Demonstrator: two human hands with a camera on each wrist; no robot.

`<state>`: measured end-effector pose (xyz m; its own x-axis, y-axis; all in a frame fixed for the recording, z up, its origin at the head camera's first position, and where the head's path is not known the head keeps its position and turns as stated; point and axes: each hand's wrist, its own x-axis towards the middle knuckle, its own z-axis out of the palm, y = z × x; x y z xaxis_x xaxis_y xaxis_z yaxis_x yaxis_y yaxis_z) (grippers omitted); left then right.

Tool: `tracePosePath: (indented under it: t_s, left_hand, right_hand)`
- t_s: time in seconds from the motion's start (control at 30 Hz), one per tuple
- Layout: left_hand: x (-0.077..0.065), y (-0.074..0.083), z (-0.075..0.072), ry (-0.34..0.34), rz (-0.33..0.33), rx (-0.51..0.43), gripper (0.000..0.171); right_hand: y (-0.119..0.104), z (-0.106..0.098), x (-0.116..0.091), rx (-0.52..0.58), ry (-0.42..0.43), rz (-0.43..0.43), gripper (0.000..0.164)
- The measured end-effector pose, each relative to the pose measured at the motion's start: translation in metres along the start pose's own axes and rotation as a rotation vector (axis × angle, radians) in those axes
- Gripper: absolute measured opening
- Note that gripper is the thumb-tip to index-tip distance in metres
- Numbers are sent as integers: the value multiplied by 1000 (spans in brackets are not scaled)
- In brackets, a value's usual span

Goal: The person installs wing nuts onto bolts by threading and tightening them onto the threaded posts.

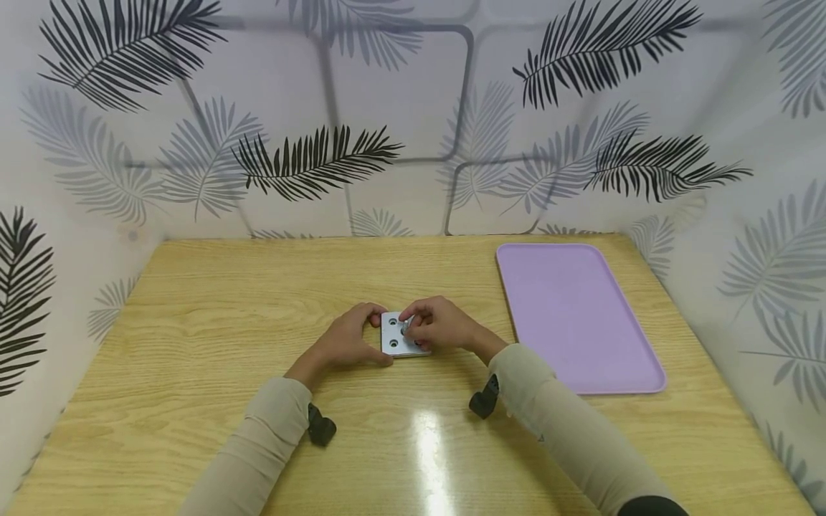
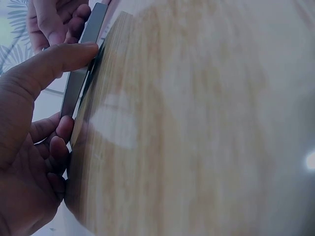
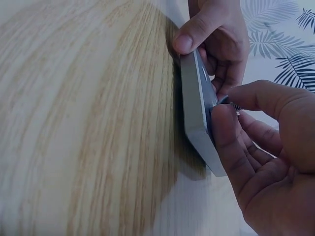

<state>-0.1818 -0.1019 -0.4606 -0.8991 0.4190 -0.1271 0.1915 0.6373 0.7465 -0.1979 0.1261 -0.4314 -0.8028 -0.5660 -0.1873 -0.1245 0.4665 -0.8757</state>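
A silver metal plate [image 1: 400,348] with several round holes lies on the wooden table. My left hand [image 1: 348,337] grips it from the left, with the thumb on the near edge and the fingers around the far left corner. Over the plate's right half, my right hand [image 1: 447,324] pinches a small metal screw [image 3: 236,106] between thumb and forefinger, right at the plate's face. Its threads show faintly in the right wrist view; most of it is hidden by the fingertips. The left wrist view shows the plate [image 2: 78,81] edge-on, with the left thumb across its side.
A flat purple tray [image 1: 574,315] lies on the right side of the table, beyond the right forearm. The glossy wooden table [image 1: 258,287] reaches back to a wall covering [image 1: 400,93] printed with leaves.
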Motion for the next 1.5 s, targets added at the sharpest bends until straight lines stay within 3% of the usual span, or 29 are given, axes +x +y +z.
tracePosePath:
  t_s: [0.43, 0.97, 1.5]
  left_hand:
    - [0, 0, 1, 7, -2, -7, 76]
    - [1, 0, 1, 9, -2, 1, 76]
    - [1, 0, 1, 4, -6, 11, 75]
  right_hand:
    - [2, -2, 0, -20, 46, 39, 17]
    - [4, -5, 0, 12, 25, 40, 13]
    - [0, -3, -1, 15, -15, 8, 28]
